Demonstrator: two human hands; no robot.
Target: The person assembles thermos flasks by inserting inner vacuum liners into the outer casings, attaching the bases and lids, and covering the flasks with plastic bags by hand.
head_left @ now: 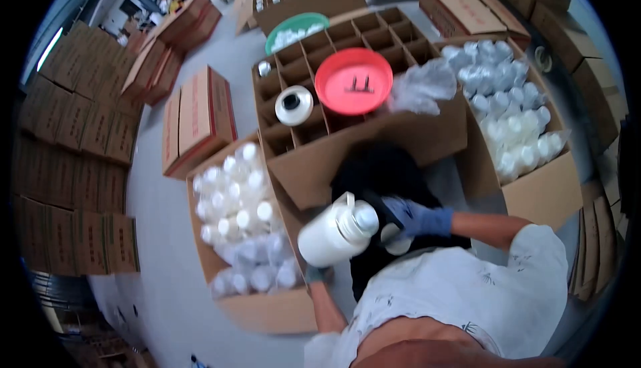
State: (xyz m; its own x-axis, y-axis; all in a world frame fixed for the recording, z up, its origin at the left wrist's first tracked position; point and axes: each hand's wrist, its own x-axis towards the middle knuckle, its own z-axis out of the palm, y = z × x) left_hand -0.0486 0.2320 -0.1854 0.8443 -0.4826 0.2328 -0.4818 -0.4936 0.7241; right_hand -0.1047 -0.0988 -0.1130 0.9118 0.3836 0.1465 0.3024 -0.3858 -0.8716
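A white thermos-like bottle (330, 234) with a handle and a pale top hangs tilted above my lap. My left hand (317, 274), gloved, is under its lower end, and the bottle hides most of the fingers. To the right of the bottle's top, my right hand (414, 218) in a blue-grey glove is closed around something dark, blurred and partly hidden. In front of me is a divided carton (367, 144). On it rest a red bowl (330, 81) holding two small dark upright pieces, a white bottle with a black top (294, 105) and crumpled clear plastic (424, 87).
Open cartons of wrapped white bottles stand to the left (250, 311) and right (544, 198). Farther off are a green basin (320, 19) of white pieces and another divided carton (310, 4). Closed boxes (200, 121) and stacked cartons (73, 188) line the left side.
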